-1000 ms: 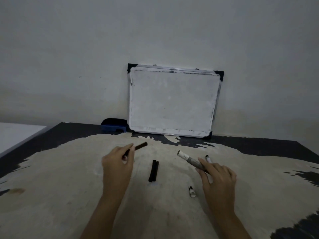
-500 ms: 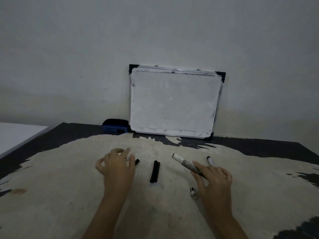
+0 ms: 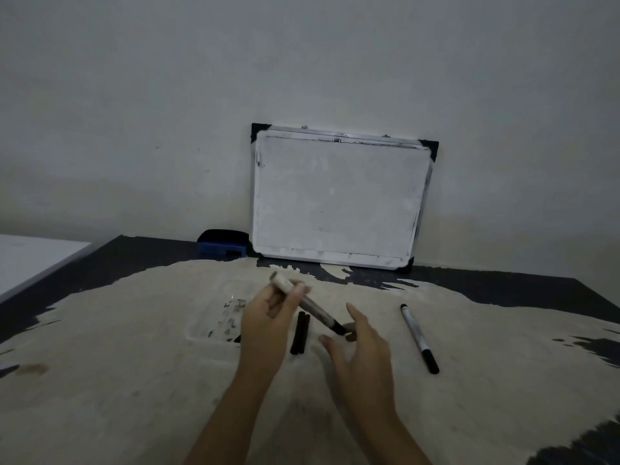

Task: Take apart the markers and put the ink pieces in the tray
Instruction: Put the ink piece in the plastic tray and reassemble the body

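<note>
A grey-and-white marker [image 3: 310, 305] is held off the table, slanting from upper left to lower right. My left hand [image 3: 268, 318] grips its white end. My right hand [image 3: 360, 345] pinches its dark tip with thumb and forefinger, the other fingers spread; this part is blurred. Two black ink pieces [image 3: 300, 332] lie side by side on the table just under the marker. A faint clear tray [image 3: 208, 317] with ink stains sits left of my left hand. A dark end of another ink piece [image 3: 237, 337] peeks out by my left wrist. A second whole marker [image 3: 419, 337] lies to the right.
A small whiteboard [image 3: 339, 196] leans on the wall at the back, with a blue eraser [image 3: 222, 245] beside it. The dark table [image 3: 100, 380] has a large worn pale patch. A white surface [image 3: 30, 256] adjoins at the far left.
My left hand has let go of the ink piece at the left and taken the marker's white end. My right hand has slid to the dark tip. The small cap is now hidden.
</note>
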Tool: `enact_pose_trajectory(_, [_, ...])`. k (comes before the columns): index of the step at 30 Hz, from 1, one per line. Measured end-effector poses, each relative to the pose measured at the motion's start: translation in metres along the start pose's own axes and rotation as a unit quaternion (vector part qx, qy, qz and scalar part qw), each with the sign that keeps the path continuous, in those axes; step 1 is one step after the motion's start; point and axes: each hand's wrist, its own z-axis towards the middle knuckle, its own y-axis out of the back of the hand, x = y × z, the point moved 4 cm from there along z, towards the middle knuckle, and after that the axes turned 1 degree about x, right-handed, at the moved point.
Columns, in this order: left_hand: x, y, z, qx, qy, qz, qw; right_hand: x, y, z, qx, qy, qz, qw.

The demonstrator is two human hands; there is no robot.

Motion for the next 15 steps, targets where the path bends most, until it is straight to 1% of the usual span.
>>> enact_pose_trajectory(1, [-0.002, 0.008, 0.003, -0.039, -0.015, -0.003, 0.999, 0.0, -0.007, 0.0, 0.011, -0.03, -0.014, 0.999])
enact_pose_trajectory(3, [-0.003, 0.023, 0.008, -0.107, -0.034, -0.02, 0.993, 0.001, -0.02, -0.001, 0.022, -0.057, -0.033, 0.998])
enact_pose_trajectory(6, [-0.001, 0.037, 0.011, -0.168, -0.038, -0.039, 0.984, 0.008, -0.036, 0.001, 0.029, -0.04, -0.041, 0.998])
enact_pose_trajectory(10, [0.009, 0.042, 0.013, -0.186, -0.02, -0.055, 0.981, 0.017, -0.052, 0.003, 0.039, -0.005, -0.09, 0.995])
enact_pose_trajectory(15, [0.013, 0.038, 0.012, -0.174, -0.031, -0.04, 0.983, 0.022, -0.057, 0.004, 0.012, 0.012, -0.185, 0.983])
